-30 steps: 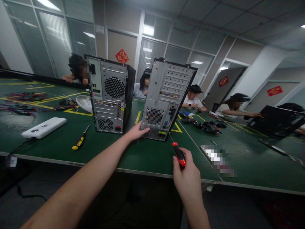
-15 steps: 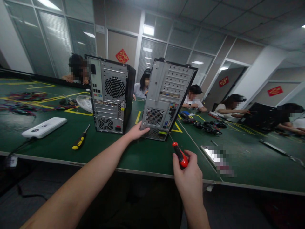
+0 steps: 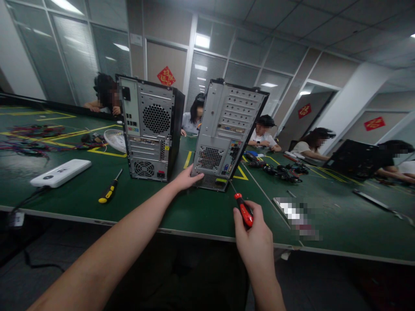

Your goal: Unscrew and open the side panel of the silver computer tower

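Two computer towers stand upright on the green table [image 3: 201,211], their back panels toward me. My left hand [image 3: 187,178] rests on the lower left corner of the silver tower [image 3: 227,129], fingers curled round its edge. In my right hand [image 3: 254,242] is a red-and-black screwdriver [image 3: 244,211], its thin shaft pointing up at the silver tower's bottom right corner. The black tower [image 3: 152,127] stands to the left, apart from both hands.
A yellow-and-black screwdriver [image 3: 109,190] and a white flat device [image 3: 60,172] lie on the table at left, with coloured cables [image 3: 29,138] behind. A white fan guard [image 3: 114,139] lies behind the black tower. Dark cables [image 3: 282,171] lie at right. Several people sit at the far side.
My right hand has shifted slightly on the red screwdriver's handle; my left hand has stayed on the silver tower. A person at the far right has moved a black case.
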Motion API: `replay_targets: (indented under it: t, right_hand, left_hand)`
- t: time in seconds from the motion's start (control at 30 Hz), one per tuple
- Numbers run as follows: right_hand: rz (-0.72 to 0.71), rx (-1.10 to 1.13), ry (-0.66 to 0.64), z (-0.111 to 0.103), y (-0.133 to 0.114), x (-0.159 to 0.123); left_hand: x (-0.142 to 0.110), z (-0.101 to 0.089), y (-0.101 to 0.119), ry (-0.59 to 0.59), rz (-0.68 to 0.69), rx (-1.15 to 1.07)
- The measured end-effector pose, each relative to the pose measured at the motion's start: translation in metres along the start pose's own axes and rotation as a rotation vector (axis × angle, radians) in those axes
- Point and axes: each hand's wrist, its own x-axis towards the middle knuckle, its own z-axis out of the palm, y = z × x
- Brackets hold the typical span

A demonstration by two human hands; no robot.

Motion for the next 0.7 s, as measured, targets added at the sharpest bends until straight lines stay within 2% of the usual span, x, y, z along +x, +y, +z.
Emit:
replay_targets:
  t: [0.33, 0.53, 0.63, 0.7]
  right_hand:
    - [0.08, -0.046, 0.051, 0.0009, -0.0005, 0.0005]
    - [-0.01, -0.008, 0.102, 0.0031, 0.0056, 0.0009]
    - [-0.064, -0.001, 0.09, 0.0019, 0.0047, 0.0006]
    - [-0.034, 0.003, 0.053, 0.0004, 0.003, -0.0001]
  left_hand:
    - [-0.0023, -0.0008, 0.0079, 0.004, -0.035, 0.003]
    - [-0.0022, -0.0017, 0.0059, -0.009, -0.025, -0.001]
    - [-0.0019, -0.0016, 0.0051, -0.006, -0.025, -0.001]
    - [-0.0021, -0.0015, 0.0061, 0.013, -0.035, -0.006]
